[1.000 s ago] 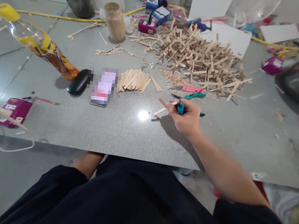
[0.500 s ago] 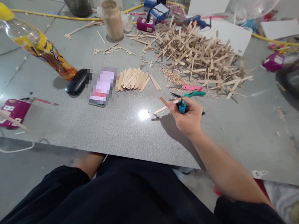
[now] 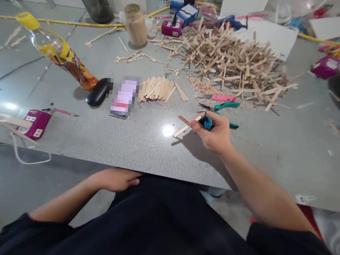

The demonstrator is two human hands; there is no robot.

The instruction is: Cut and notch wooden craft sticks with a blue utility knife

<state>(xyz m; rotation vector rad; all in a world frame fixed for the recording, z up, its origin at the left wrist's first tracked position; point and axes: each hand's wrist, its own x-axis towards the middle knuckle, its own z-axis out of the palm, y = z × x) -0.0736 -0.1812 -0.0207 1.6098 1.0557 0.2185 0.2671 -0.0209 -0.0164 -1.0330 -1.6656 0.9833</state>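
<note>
My right hand (image 3: 214,132) is closed above the table, its fingertips pinching wooden craft sticks (image 3: 182,131) that cross each other. A small blue tool (image 3: 207,122) with a dark tip is held in the same hand; its kind is unclear. Just beyond lie teal-handled pliers (image 3: 227,105) and a pink-handled cutter knife (image 3: 224,97). Below the table's front edge, by my lap, is my left hand (image 3: 119,179). Its visible fingers look stretched out and I see nothing in them; the fingertips are partly hidden. A row of flat craft sticks (image 3: 157,89) lies left of my right hand.
A large heap of crossed sticks (image 3: 235,61) fills the back. Wood bits (image 3: 201,86) lie before it. At left are a phone (image 3: 124,97), a black mouse-like object (image 3: 98,92), a yellow-capped bottle (image 3: 64,58) and a purple power socket (image 3: 37,124). A jar (image 3: 135,25) stands behind.
My left hand has come into view from under the table edge. My right hand keeps the sticks and blue tool, with the sticks slightly turned. The view has shifted a little.
</note>
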